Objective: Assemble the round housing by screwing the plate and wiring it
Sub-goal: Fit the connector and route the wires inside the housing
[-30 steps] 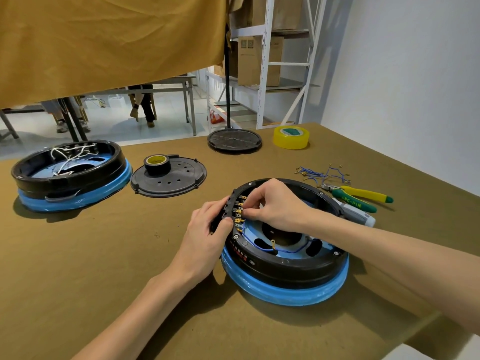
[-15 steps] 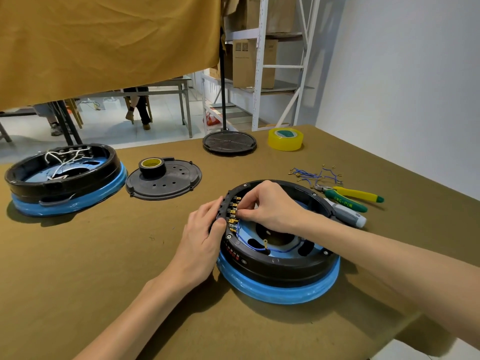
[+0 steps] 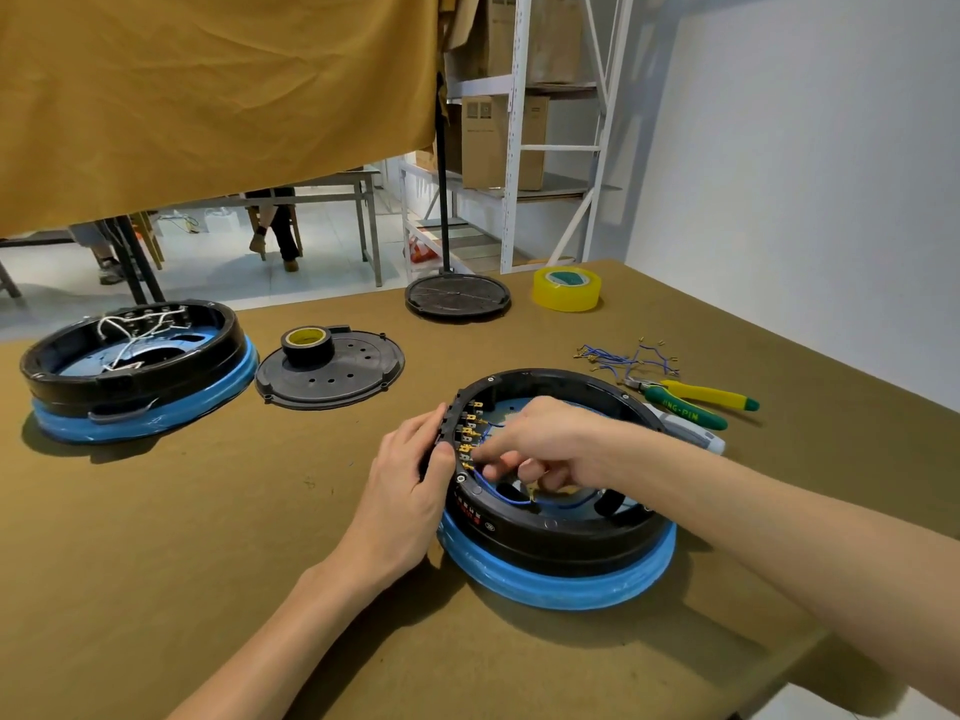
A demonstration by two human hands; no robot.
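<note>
The bench [image 3: 208, 537] carries everything, and the round housing [image 3: 558, 522] being wired sits on it right in front of the person, a black ring on a blue base. All other places here are given from that housing.

To its far left stands a second housing [image 3: 137, 368] with white wires inside. Between the two lies a flat black plate [image 3: 345, 379] with a roll of black tape [image 3: 307, 345] on top of it. Behind the housing sit a round stand base [image 3: 457, 298] and a yellow tape roll [image 3: 566, 289]. Just to its right lie green and yellow pliers [image 3: 696, 402], with loose blue wires [image 3: 623, 356] behind them.

The left hand [image 3: 410, 491] grips the housing's left rim, fingers curled over the outside and thumb on the edge, as it did a second ago. The change is in the right hand [image 3: 550, 444]. It was pinching at the upper brass terminals [image 3: 470, 433] on the inner left wall; now it has dropped lower along that row, fingers curled down towards the blue wire [image 3: 501, 493] that loops across the housing floor. Whether it actually pinches the wire's loose end I cannot tell, since the fingers hide the tips.

The shift suggests one terminal is finished and the next wire end is being picked up to push on. The wiring looks partly done, and the plate is not yet fitted.
</note>
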